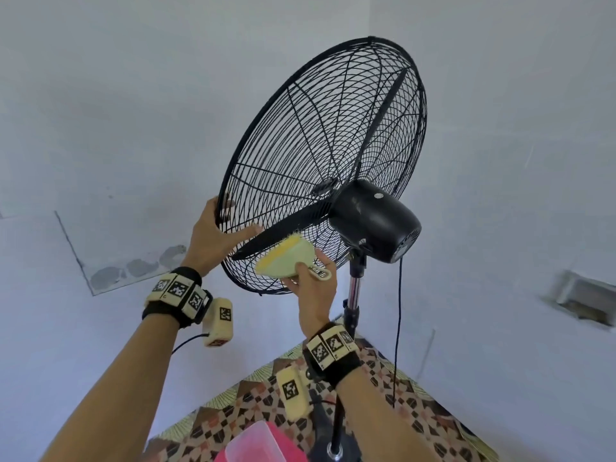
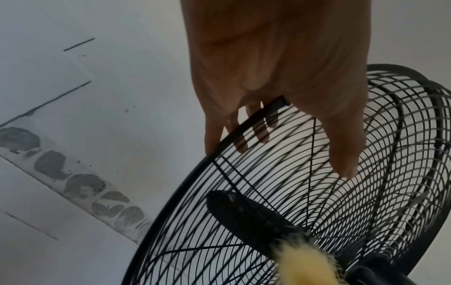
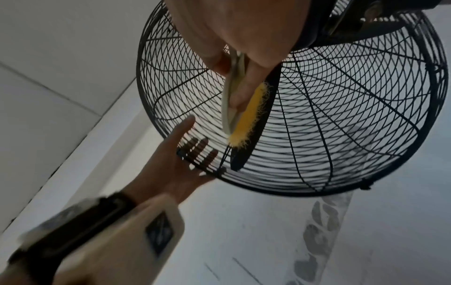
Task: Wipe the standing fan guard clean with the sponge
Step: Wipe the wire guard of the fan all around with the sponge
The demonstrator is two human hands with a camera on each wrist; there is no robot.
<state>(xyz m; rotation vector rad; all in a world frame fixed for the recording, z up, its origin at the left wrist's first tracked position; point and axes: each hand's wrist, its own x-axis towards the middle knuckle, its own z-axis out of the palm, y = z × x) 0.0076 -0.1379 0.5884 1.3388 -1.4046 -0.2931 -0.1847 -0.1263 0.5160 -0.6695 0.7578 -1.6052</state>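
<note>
A black standing fan's wire guard (image 1: 320,135) tilts upward, seen from behind. My left hand (image 1: 213,235) grips its lower left rim, fingers hooked over the front and thumb lying on the rear wires (image 2: 341,192). My right hand (image 1: 313,288) holds a pale green sponge (image 1: 283,258) with a frayed yellow scrub face. The yellow face presses against the lower rear guard beside a black blade (image 2: 249,212). In the right wrist view the sponge (image 3: 249,113) lies along that blade, with the left hand (image 3: 171,164) on the rim below it.
The black motor housing (image 1: 376,221) sits right of the sponge, on a chrome pole (image 1: 353,295). A black cord (image 1: 398,328) hangs down beside the pole. A pink container (image 1: 260,445) stands on the patterned floor (image 1: 416,411) near the fan base. Pale walls surround the fan.
</note>
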